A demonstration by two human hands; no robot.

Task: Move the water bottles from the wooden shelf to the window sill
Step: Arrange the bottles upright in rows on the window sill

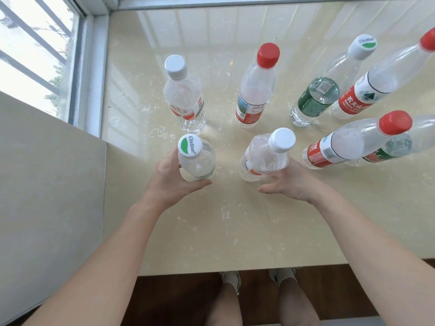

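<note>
Several water bottles stand on the cream stone window sill [235,231]. My left hand [169,182] grips a clear bottle with a green and white Cestbon cap [197,161] at the sill's near left. The thumb lies under the bottle's base and the fingers are behind it. My right hand [292,182] is beside a white-capped bottle with a red label [263,158]. Its thumb is stretched out clear of the bottle and its fingers lie against the far side. The wooden shelf is out of view.
Farther back stand a white-capped bottle [186,100], a red-capped one [255,90] and a green-labelled Cestbon bottle [317,95]. Red-capped bottles [353,142] crowd the right side. A window frame [94,67] and a grey wall block [47,172] bound the left. My feet [231,281] are below the sill's edge.
</note>
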